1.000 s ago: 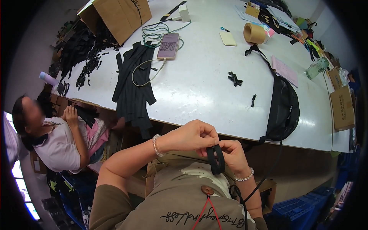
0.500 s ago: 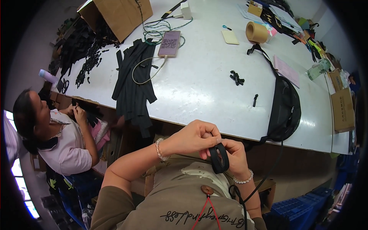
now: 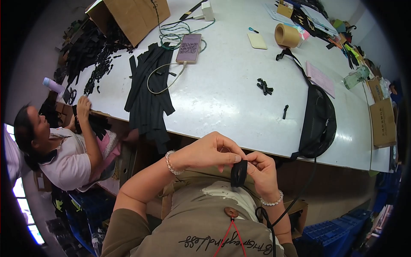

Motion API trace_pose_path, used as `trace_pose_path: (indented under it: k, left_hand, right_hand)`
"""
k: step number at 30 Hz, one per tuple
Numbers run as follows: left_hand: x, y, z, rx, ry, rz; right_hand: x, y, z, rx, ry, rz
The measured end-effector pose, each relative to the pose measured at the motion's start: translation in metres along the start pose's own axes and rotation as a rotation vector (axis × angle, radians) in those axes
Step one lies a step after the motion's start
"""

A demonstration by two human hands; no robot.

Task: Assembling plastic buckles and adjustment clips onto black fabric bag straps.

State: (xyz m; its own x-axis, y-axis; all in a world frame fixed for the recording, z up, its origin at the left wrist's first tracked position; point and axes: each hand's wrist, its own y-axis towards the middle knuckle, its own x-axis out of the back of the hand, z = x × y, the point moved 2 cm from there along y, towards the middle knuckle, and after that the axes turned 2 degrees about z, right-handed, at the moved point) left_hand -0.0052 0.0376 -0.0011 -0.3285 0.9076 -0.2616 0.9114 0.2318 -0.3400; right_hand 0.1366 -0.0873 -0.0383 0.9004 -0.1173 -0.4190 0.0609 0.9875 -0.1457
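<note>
Above my lap, just off the table's near edge, both hands pinch a looped black zipper strip [image 3: 238, 174]. My left hand [image 3: 212, 150] grips the strip's upper part between thumb and fingertips. Close beside it, my right hand [image 3: 263, 172] is closed on the same strip from the right, its fingers curled. The loop hangs down between them, and the exact spot under the fingertips is hidden. On the table ahead lie a small pile of black zipper sliders [image 3: 264, 87] and a single slider [image 3: 285, 112]. To the left, long black strips [image 3: 150, 94] are heaped over the table edge.
A charging phone [image 3: 188, 49] with tangled cables lies beyond the strips, near a cardboard box [image 3: 132, 19]. A black waist bag [image 3: 317, 120], tape roll [image 3: 287, 35], notepad [image 3: 257, 41] and pink paper [image 3: 320, 79] occupy the right side. A co-worker [image 3: 64, 150] sits at left.
The loop has turned edge-on and narrowed between my hands. My left hand has shifted slightly left with its fingers straighter. The co-worker's hand has risen toward the table edge.
</note>
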Motion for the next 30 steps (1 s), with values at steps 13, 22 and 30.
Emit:
trace_pose_path:
  k: [13, 22, 30]
  left_hand:
    - [0.006, 0.001, -0.021, 0.147, 0.161, 0.173]
    - [0.001, 0.003, -0.013, 0.153, -0.025, 0.113]
    - [-0.001, 0.004, -0.021, 0.254, 0.285, 0.121]
  right_hand:
    - [0.001, 0.000, -0.003, -0.109, 0.073, 0.086]
    - [0.003, 0.000, 0.000, -0.173, 0.063, 0.067]
    - [-0.002, -0.001, -0.003, -0.252, 0.025, 0.102]
